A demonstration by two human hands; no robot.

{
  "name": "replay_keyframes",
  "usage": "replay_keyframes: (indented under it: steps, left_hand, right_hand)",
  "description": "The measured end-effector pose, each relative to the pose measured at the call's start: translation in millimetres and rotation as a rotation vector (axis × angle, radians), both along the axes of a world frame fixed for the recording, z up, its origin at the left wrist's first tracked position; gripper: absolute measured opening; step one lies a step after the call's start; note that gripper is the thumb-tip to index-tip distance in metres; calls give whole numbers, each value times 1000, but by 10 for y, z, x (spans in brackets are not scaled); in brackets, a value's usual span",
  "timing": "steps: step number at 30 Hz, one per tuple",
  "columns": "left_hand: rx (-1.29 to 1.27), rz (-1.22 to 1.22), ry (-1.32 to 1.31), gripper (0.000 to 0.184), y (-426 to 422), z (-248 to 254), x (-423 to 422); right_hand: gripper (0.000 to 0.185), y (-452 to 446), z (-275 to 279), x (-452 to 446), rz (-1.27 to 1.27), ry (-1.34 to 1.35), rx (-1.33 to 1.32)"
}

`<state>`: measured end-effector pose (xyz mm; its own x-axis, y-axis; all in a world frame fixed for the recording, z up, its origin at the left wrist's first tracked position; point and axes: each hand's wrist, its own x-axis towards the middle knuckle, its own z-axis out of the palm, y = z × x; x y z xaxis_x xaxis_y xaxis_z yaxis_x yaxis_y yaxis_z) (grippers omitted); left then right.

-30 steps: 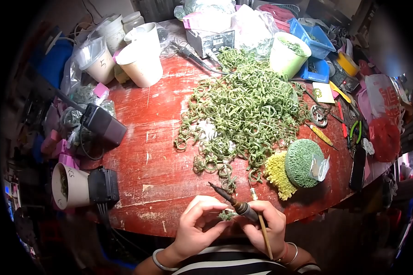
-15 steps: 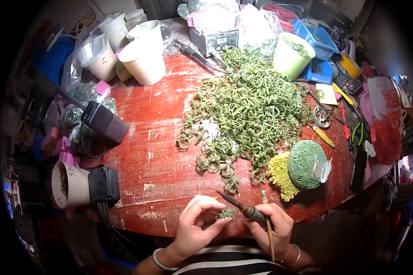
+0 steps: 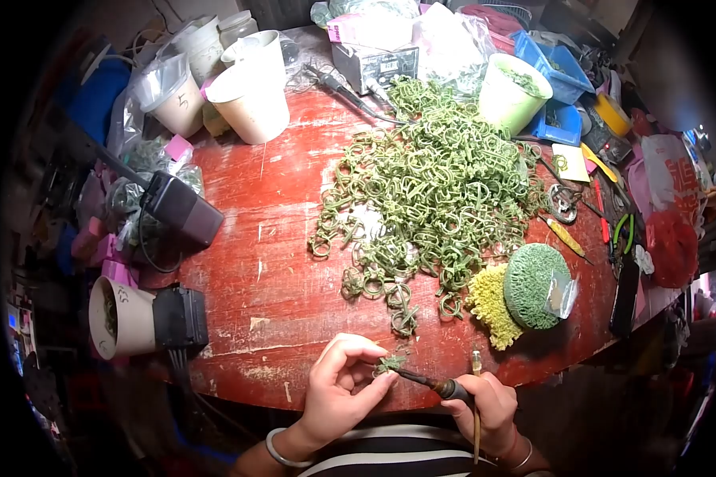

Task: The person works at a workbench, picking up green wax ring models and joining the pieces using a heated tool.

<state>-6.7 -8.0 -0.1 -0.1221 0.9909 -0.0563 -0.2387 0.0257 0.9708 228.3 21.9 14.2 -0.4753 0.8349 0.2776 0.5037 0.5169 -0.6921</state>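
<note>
Between the thumb and fingertips of my left hand (image 3: 336, 397) is a small green wax ring (image 3: 390, 364). My right hand (image 3: 492, 409) grips a soldering-iron-like wax pen (image 3: 447, 389) with a dark handle; its thin tip points left and meets the ring, though exact contact is hard to make out. A slim brush-like stick (image 3: 476, 421) is also held in the right hand, standing roughly upright. Beyond both hands spreads a large heap of green ring-shaped pieces (image 3: 437, 183) on the red table (image 3: 254, 262).
A round green sponge-like pad (image 3: 538, 286) and a yellow one (image 3: 492, 306) lie right of the heap. White buckets (image 3: 250, 103) stand at the back left, a black device (image 3: 184, 208) at the left. Pliers (image 3: 622, 232) and a yellow-handled tool (image 3: 565, 236) lie at right.
The wax pen has swung down so its tip now reaches the ring in my left hand. My right hand has shifted slightly right and down; the left has barely moved.
</note>
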Motion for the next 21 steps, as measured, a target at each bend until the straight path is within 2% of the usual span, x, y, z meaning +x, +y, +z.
replay_keyframes:
  steps: [21]
  left_hand:
    - [-1,9,-35,34,-5,-12,1]
  right_hand:
    - [26,16,46,-38,5,-57,-2]
